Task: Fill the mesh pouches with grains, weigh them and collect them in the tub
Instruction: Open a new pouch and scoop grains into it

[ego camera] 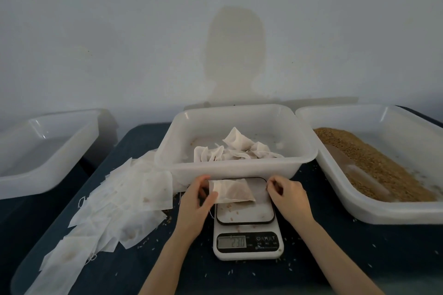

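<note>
I see several filled pouches [239, 149] already in the tub [236, 166]; my left hand [197, 201] pinches one more pouch [231, 190] on the scale [247, 223], right hand [286, 195] loosely curled, gripping nothing; many empties [115, 208] remain

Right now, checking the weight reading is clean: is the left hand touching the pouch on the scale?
Touching. The head view shows the left hand pinching the pouch on the scale.

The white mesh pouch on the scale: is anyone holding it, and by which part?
Yes. The left hand grips the grain-filled white mesh pouch by its left open end; the right hand holds nothing visible.
</note>
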